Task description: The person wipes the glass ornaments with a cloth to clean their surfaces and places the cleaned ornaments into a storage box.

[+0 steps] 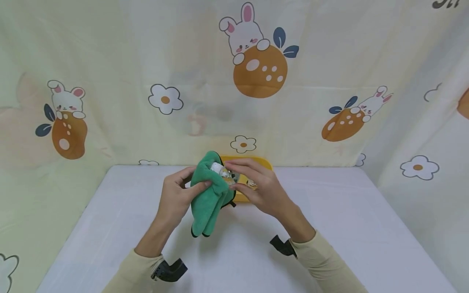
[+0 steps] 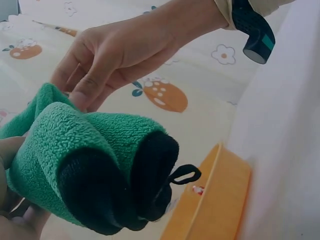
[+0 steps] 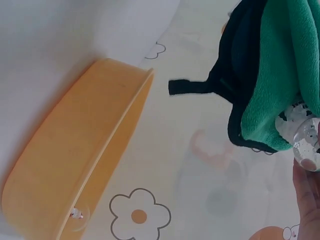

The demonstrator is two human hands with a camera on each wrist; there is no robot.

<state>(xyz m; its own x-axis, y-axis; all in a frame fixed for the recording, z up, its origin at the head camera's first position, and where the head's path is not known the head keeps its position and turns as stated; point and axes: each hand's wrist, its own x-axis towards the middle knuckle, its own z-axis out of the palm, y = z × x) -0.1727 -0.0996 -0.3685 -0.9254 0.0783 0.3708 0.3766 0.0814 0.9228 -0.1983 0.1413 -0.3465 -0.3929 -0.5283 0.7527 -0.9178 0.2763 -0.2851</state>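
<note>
A green towel (image 1: 205,203) with black trim and a hanging loop is bunched in my left hand (image 1: 176,197), thumb on the near side. The cloth wraps the white base of a small ornament with a clear round globe (image 3: 306,145), like a snow globe. My right hand (image 1: 261,189) pinches the globe between thumb and fingers, to the right of the towel. In the left wrist view, the towel (image 2: 75,135) hides the ornament, and only part of my left hand (image 2: 12,200) appears at the edge.
Behind the hands, a yellow bin (image 1: 265,162) stands on the white table (image 1: 329,211). Inside it sits another small clear ball (image 1: 252,184) with a red and white figure (image 3: 76,213). A curtain (image 1: 205,61) printed with rabbits and flowers hangs behind the table.
</note>
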